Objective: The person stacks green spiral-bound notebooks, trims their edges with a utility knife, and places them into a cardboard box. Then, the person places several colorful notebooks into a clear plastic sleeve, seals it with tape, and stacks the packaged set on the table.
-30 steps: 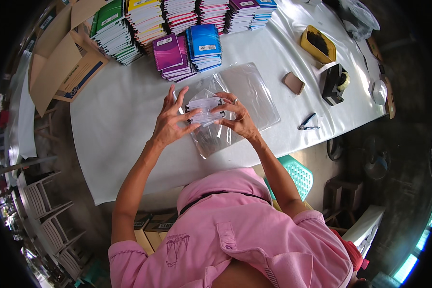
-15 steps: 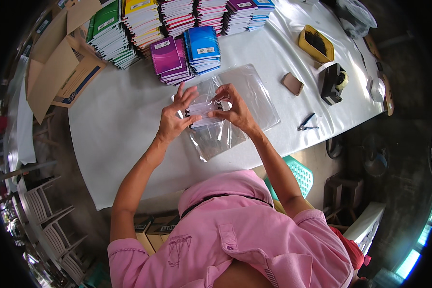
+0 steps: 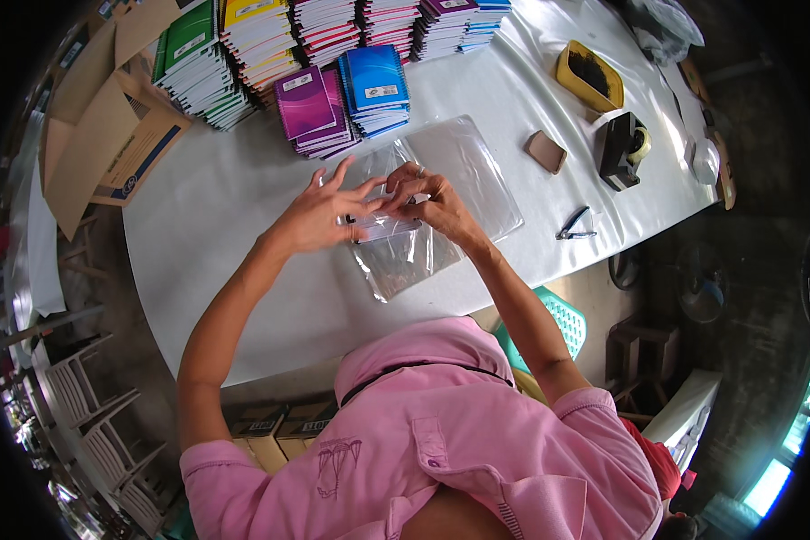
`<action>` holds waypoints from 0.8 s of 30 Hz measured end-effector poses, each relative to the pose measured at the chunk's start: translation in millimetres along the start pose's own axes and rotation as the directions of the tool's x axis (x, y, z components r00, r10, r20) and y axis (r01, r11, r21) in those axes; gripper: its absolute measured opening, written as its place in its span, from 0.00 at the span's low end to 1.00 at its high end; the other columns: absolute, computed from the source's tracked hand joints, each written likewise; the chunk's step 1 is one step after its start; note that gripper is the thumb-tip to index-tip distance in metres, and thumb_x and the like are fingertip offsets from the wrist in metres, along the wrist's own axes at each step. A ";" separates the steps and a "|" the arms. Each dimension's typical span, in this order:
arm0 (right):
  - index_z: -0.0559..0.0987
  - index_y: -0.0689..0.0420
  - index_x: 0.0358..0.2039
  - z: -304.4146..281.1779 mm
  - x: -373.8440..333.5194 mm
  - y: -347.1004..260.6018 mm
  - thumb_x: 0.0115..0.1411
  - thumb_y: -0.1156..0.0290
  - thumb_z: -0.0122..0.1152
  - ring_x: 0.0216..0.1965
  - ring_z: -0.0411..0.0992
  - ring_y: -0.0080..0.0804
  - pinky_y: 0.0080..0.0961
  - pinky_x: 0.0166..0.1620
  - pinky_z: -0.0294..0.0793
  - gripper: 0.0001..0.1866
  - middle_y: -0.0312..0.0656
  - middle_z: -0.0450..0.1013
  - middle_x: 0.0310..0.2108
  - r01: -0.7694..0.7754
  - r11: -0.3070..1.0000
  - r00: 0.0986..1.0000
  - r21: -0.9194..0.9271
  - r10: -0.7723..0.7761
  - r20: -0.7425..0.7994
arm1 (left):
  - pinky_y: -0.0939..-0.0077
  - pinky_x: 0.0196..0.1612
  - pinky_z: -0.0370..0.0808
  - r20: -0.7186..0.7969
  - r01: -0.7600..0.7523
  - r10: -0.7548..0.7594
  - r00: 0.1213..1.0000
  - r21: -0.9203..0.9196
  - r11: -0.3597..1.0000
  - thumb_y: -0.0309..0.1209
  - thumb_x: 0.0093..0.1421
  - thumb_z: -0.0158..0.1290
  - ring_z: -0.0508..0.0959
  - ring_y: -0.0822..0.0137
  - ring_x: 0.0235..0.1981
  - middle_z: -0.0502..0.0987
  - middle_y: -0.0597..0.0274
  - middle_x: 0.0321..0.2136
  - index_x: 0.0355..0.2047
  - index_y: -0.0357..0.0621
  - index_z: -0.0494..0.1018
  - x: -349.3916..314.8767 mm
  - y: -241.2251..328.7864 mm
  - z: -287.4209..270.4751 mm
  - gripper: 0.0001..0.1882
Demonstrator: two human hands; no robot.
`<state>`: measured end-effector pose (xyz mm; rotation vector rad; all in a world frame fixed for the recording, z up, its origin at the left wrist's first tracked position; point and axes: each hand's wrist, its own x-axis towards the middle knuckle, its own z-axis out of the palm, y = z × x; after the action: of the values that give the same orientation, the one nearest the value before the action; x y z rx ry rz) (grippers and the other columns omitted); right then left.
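Note:
My left hand (image 3: 319,211) and my right hand (image 3: 432,200) meet over a clear plastic bag (image 3: 403,259) held just above the white table (image 3: 234,198). Both hands pinch the bag's upper edge, where a small pale item shows inside it. A stack of flat clear plastic bags (image 3: 472,166) lies on the table right behind my right hand. Purple notebooks (image 3: 308,106) and blue notebooks (image 3: 376,83) are stacked a little beyond my fingers.
More notebook stacks (image 3: 270,36) line the far edge. An open cardboard box (image 3: 108,135) sits at the far left. To the right lie a brown pad (image 3: 546,151), a black tape dispenser (image 3: 623,148), a yellow tray (image 3: 589,76) and small pliers (image 3: 573,225). White chairs (image 3: 90,423) stand lower left.
My hands have stayed on the bag and shifted slightly, working along its upper edge. The bag hangs a little lower toward me.

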<state>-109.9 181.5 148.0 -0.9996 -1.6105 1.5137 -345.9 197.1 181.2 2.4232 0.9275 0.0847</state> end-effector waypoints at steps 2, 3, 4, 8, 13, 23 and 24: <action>0.85 0.51 0.31 2.9 -6.9 -4.8 0.47 0.80 0.61 0.52 0.64 0.35 0.33 0.58 0.61 0.12 0.36 0.69 0.47 0.077 0.983 0.997 -0.165 -0.077 0.003 | 0.39 0.64 0.50 -0.095 -0.053 0.073 0.993 0.195 0.979 0.42 0.49 0.62 0.52 0.56 0.67 0.64 0.75 0.61 0.51 0.53 0.75 -9.1 17.1 -2.0 0.27; 0.85 0.50 0.33 2.5 -13.8 -12.5 0.48 0.81 0.61 0.54 0.62 0.36 0.33 0.60 0.59 0.14 0.36 0.68 0.49 0.162 0.890 0.987 -0.426 -0.148 0.067 | 0.37 0.63 0.51 -0.140 -0.067 0.113 0.984 0.293 0.954 0.44 0.48 0.62 0.50 0.56 0.68 0.64 0.78 0.61 0.51 0.56 0.74 -12.8 24.9 -0.6 0.28; 0.85 0.48 0.35 0.1 -21.6 -22.3 0.48 0.81 0.60 0.56 0.61 0.37 0.33 0.61 0.57 0.15 0.37 0.67 0.52 0.246 0.720 0.969 -0.648 -0.195 0.151 | 0.38 0.63 0.52 -0.159 -0.060 0.119 0.980 0.330 0.942 0.42 0.48 0.63 0.51 0.56 0.67 0.64 0.78 0.60 0.52 0.55 0.74 -15.6 29.9 2.4 0.29; 0.82 0.45 0.44 -97.4 -57.2 -21.2 0.48 0.79 0.65 0.59 0.62 0.41 0.35 0.60 0.61 0.21 0.40 0.63 0.60 0.136 0.882 0.991 -0.451 -0.121 0.063 | 0.39 0.63 0.52 -0.199 0.007 0.080 0.977 0.403 0.915 0.35 0.46 0.64 0.53 0.54 0.66 0.66 0.77 0.59 0.55 0.54 0.70 -26.0 48.0 10.9 0.33; 0.84 0.62 0.33 -380.7 -171.1 49.8 0.46 0.65 0.69 0.32 0.74 0.29 0.26 0.39 0.71 0.15 0.44 0.78 0.28 -0.629 0.767 0.085 -0.126 -0.093 -0.992 | 0.40 0.63 0.53 -0.221 0.032 0.071 0.973 0.433 0.901 0.28 0.43 0.64 0.58 0.54 0.65 0.68 0.77 0.58 0.56 0.53 0.70 -11.9 59.7 22.9 0.36; 0.77 0.61 0.40 -474.0 -203.1 82.6 0.53 0.64 0.69 0.54 0.63 0.43 0.63 0.49 0.68 0.18 0.44 0.70 0.44 -0.261 0.791 0.303 0.554 0.612 -0.731 | 0.42 0.65 0.50 -0.163 0.138 -0.069 0.984 0.462 0.876 0.24 0.42 0.65 0.56 0.52 0.66 0.68 0.76 0.58 0.59 0.53 0.67 -9.8 69.0 24.4 0.40; 0.77 0.61 0.40 -462.7 -204.8 92.2 0.53 0.65 0.68 0.54 0.63 0.43 0.64 0.49 0.68 0.18 0.43 0.70 0.44 -0.108 0.822 0.372 0.559 0.555 -0.744 | 0.42 0.65 0.50 -0.164 0.154 -0.087 0.983 0.465 0.872 0.24 0.42 0.64 0.56 0.52 0.66 0.68 0.76 0.58 0.59 0.53 0.67 -11.9 70.2 24.8 0.40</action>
<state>400.6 212.3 92.2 -1.5680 -0.2578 1.1118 -306.7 134.7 197.1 2.8266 1.2873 -0.0278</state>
